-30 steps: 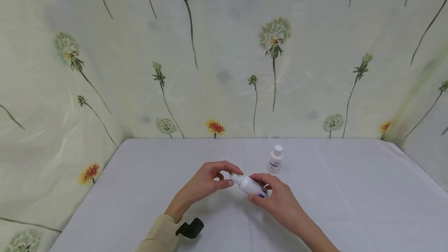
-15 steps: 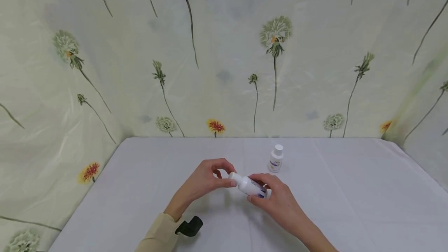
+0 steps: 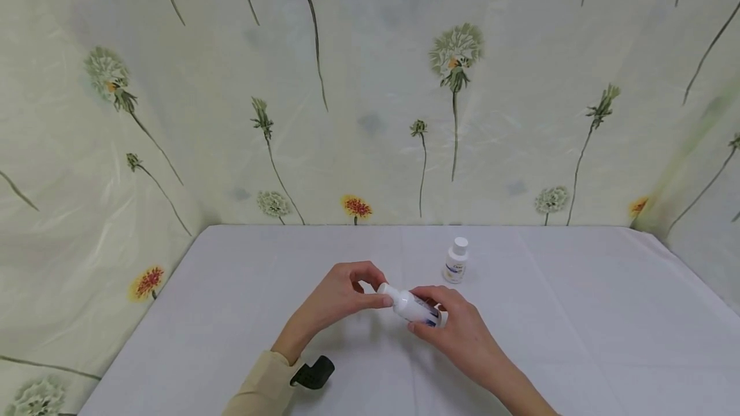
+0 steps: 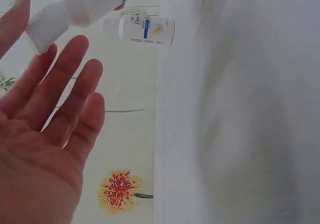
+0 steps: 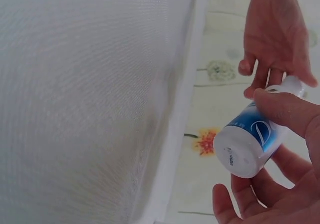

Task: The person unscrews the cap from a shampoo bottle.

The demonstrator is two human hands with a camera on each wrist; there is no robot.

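Note:
A small white bottle (image 3: 414,308) with a blue label is held tilted above the table, its cap end toward the left. My right hand (image 3: 458,323) grips its body between thumb and fingers; in the right wrist view the bottle's flat base (image 5: 237,154) faces the camera. My left hand (image 3: 338,297) pinches the white cap (image 4: 47,27) between thumb and forefinger, while its other fingers stay loosely extended in the left wrist view. Behind the hands, a similar white bottle (image 3: 456,264) stands upright on the table with its cap on.
A white cloth covers the table (image 3: 277,255). Flower-printed sheeting (image 3: 370,82) hangs along the back and both sides. A black strap-like piece (image 3: 314,373) sticks out from the left sleeve (image 3: 263,384).
The left thumb and forefinger have shifted slightly around the cap, the thumb now farther over it. The right hand and the held bottle have barely moved; the standing bottle stays in place.

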